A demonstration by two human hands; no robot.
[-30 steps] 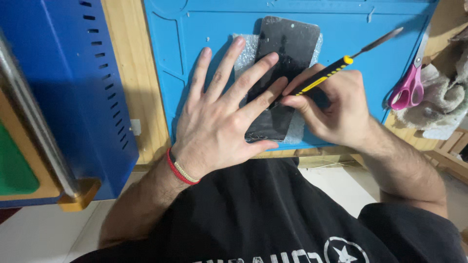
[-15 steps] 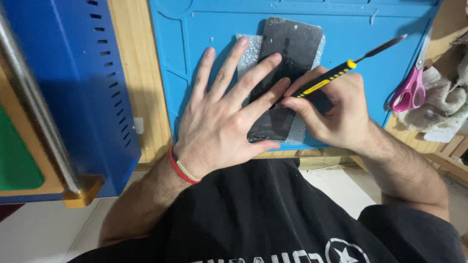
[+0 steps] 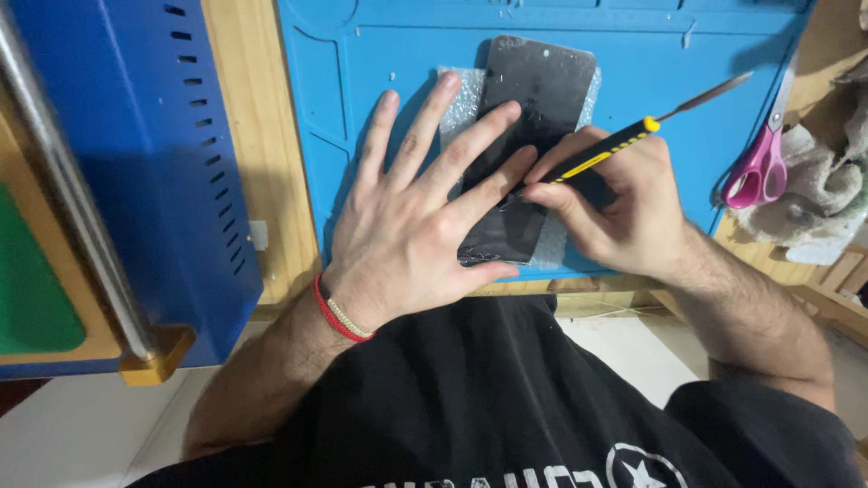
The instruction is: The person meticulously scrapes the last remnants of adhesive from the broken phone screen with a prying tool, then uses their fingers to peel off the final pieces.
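A dark phone (image 3: pixel 539 90) with cracked glass lies face up on a piece of bubble wrap (image 3: pixel 459 101) on a blue work mat (image 3: pixel 651 54). My left hand (image 3: pixel 423 217) is spread flat, its fingers pressing on the phone's lower half. My right hand (image 3: pixel 608 201) grips a thin tool (image 3: pixel 604 150) with a black and yellow handle and a flat metal blade pointing up to the right. The tool's working tip sits at the phone's right edge, hidden under my fingers.
Pink-handled scissors (image 3: pixel 758 163) lie at the mat's right edge beside a crumpled grey cloth (image 3: pixel 823 194). A blue metal machine (image 3: pixel 154 172) with a steel bar (image 3: pixel 72 190) stands at the left on the wooden bench (image 3: pixel 249 126). A green panel (image 3: pixel 32 289) is at far left.
Both hands stay on the phone. The tool's handle has tilted slightly and my right hand has shifted a little along the phone's right edge.
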